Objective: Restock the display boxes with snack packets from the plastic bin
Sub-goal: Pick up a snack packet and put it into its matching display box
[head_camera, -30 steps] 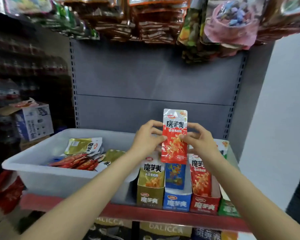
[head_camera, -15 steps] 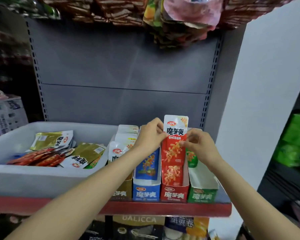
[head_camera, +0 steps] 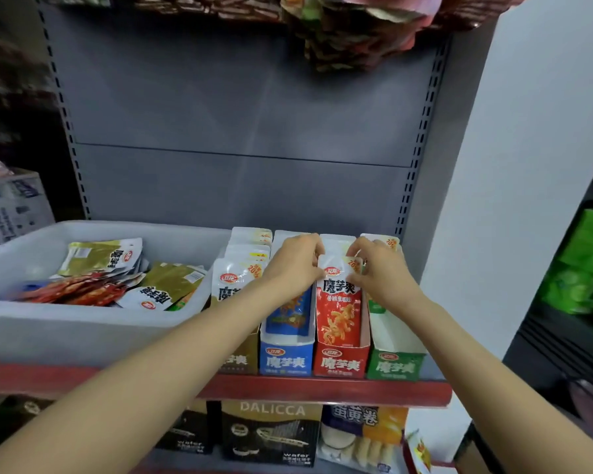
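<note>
Pinching a red packet [head_camera: 338, 302] marked 魔芋爽, both the left hand [head_camera: 293, 263] and right hand [head_camera: 377, 268] hold its top corners inside the red box [head_camera: 341, 362]; the bin [head_camera: 83, 330] holds loose packets.

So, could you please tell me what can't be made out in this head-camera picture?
- Blue box contents: the left hand and forearm cover them.
- Packets deep in the plastic bin: buried under the top ones.
- Hanging bags: cut off by the top edge.
- Left-side shelves: dark and blurred.

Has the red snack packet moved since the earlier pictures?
Yes. The red packet has gone down into the red display box; both hands pinch its top.
</note>
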Demonstrator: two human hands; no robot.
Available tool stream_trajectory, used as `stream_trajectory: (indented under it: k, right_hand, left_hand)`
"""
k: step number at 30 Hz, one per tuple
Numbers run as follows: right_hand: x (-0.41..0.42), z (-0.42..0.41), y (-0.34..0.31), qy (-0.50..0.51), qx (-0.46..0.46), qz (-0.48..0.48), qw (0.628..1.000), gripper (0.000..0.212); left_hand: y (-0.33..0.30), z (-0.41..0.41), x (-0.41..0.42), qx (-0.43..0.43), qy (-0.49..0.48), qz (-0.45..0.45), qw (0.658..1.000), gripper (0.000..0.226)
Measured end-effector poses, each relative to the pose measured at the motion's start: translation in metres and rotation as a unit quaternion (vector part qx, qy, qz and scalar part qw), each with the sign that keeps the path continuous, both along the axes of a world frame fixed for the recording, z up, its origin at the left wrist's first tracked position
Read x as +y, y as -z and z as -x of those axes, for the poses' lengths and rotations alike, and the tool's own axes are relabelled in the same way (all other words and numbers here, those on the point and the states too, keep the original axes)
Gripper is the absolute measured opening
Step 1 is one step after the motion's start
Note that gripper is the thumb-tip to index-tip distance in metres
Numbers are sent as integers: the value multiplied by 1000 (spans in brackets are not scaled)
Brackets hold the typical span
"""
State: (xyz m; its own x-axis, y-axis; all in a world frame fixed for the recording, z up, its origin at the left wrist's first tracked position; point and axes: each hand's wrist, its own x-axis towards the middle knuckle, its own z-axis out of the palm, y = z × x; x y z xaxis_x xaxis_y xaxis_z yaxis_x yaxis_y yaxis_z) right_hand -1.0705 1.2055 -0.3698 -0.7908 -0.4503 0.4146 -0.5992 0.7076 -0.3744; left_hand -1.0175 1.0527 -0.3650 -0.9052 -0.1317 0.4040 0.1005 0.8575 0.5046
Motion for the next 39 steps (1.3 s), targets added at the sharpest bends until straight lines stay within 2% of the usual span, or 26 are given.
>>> stream_trajectory:
  k: [4, 8, 12, 15, 18, 22, 24, 27, 29, 33, 36, 39]
  right_hand:
    - [-10, -11, -9, -13, 42, 22, 999, 31]
    - [-51, -33, -24, -100, 33, 96, 990, 19]
    - [-115, -62, -29, -184, -19, 139, 973, 13]
    - [-173, -83, -31, -245, -47, 122, 961, 15]
    - [-232, -99, -28, -279, -69, 68, 955, 19]
    - [-291, -112, -15, -288, -102, -24, 952, 30]
    - [-309, -115, -12, -278, -101, -77, 952, 38]
    - [-327, -115, -5, -259, -116, -146, 948, 45]
    - [-333, -113, 0, -261, -132, -176, 940, 40]
    - [-335, -111, 2, -268, -135, -212, 930, 34]
    - [-337, -107, 3, -263, -137, -212, 931, 33]
    - [-337, -110, 0, -238, -158, -164, 944, 39]
  left_hand:
    - [-11, -16, -3, 75, 6, 12, 997, 20]
    - [-27, -48, -34, 155, -24, 22, 987, 17]
    - [-30, -83, -101, 166, -103, -37, 980, 12]
    - [-23, -107, -163, 149, -161, -102, 970, 12]
    - [-11, -127, -223, 84, -225, -113, 964, 13]
    - [-2, -150, -279, -55, -281, -43, 957, 11]
    - [-2, -158, -291, -154, -261, -5, 953, 24]
    - [-4, -161, -300, -288, -207, 0, 935, 52]
    - [-4, -159, -304, -314, -185, -7, 931, 47]
    - [-3, -156, -307, -295, -193, 51, 935, 22]
    - [-6, -158, -300, -254, -216, 127, 934, 31]
    - [-11, -163, -292, -136, -268, 143, 943, 31]
